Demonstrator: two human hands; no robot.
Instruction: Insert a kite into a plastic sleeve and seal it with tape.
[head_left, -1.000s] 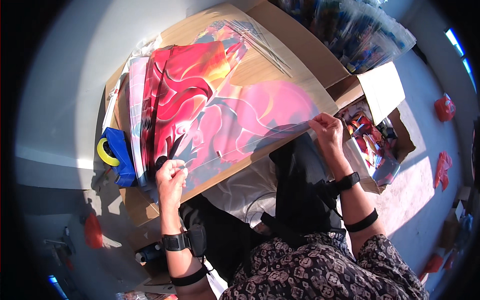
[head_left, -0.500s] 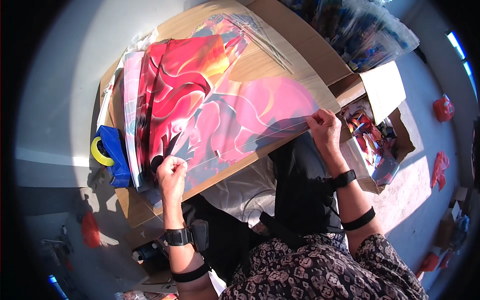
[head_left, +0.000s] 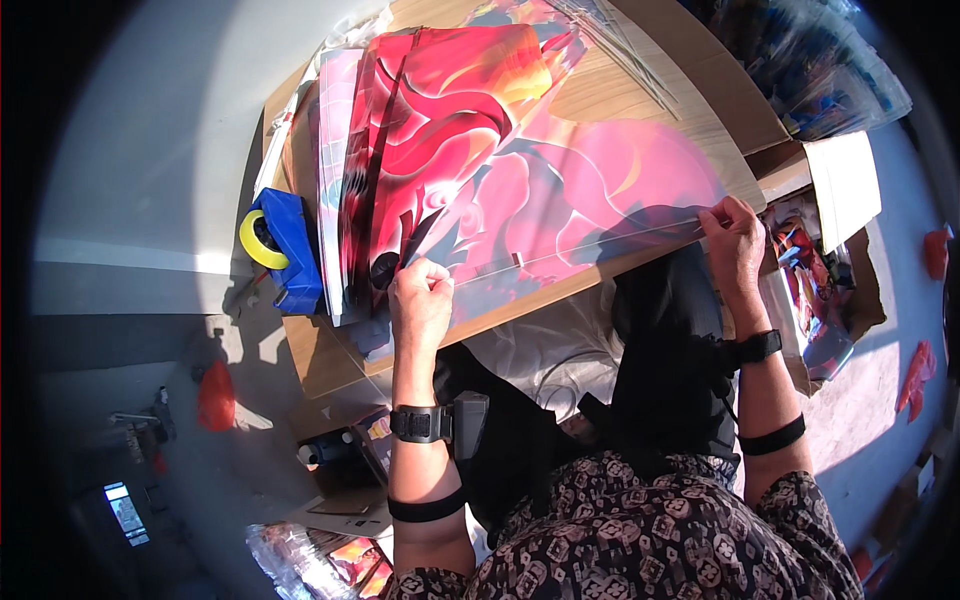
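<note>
A thin, pale, straight rod (head_left: 600, 248) runs between my hands across the near part of a pink and grey printed sheet (head_left: 580, 200). My left hand (head_left: 420, 300) is closed in a pinch at the rod's left end. At the table's right corner my right hand (head_left: 735, 235) pinches the other end, near the sheet's edge. A small dark tab (head_left: 517, 260) sits on the rod. Folded, brighter red printed sheets (head_left: 440, 110) lie stacked just beyond my left hand. Whether the rod is fixed to the sheet, I cannot tell.
A blue tape dispenser (head_left: 292, 250) with a yellow roll stands at the left of the wooden table (head_left: 330, 365). Loose thin sticks (head_left: 625, 55) lie at its far side. To the right is an open cardboard box (head_left: 845, 195) of colourful scraps, with plastic-wrapped bundles (head_left: 815, 70) beyond.
The whole view has shifted, so the table and hands appear farther right and slightly higher. Both hands keep their pinch on the rod, in nearly the same places along the sheet.
</note>
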